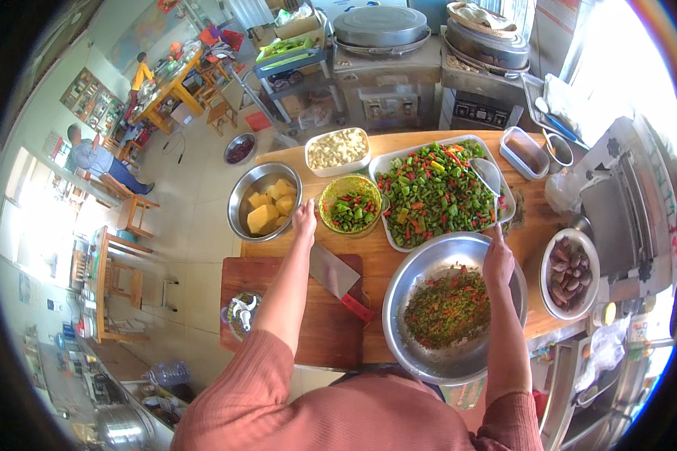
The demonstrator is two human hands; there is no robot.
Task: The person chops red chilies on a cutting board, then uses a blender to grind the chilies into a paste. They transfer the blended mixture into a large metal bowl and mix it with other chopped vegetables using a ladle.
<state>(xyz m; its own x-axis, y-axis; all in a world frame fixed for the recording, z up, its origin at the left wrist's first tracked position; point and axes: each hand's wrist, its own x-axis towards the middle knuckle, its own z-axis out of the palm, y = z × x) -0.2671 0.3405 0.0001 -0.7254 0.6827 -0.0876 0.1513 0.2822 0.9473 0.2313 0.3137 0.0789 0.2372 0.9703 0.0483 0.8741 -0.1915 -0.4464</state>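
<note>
My left hand [304, 219] grips the left side of a clear chopper bowl [322, 217], whose inside is smeared with green paste and holds cut green and red peppers [352, 212]. In my right hand [499, 258] is the handle of a scoop [486, 173], its head over the right part of a white tray [394, 241] heaped with chopped peppers [437, 194]. Below that tray, a large steel basin [398, 338] contains finely minced peppers [448, 310]. A cleaver [334, 270] with a red handle lies on the dark cutting board [333, 341], near a chopper blade assembly [242, 313].
A steel bowl of peeled yellow chunks [264, 219] and a tub of garlic cloves [338, 149] stand at the back left. Rightward are a container of brown sauce [523, 153] and a pot of purplish pieces [568, 273]. Two people are across the room.
</note>
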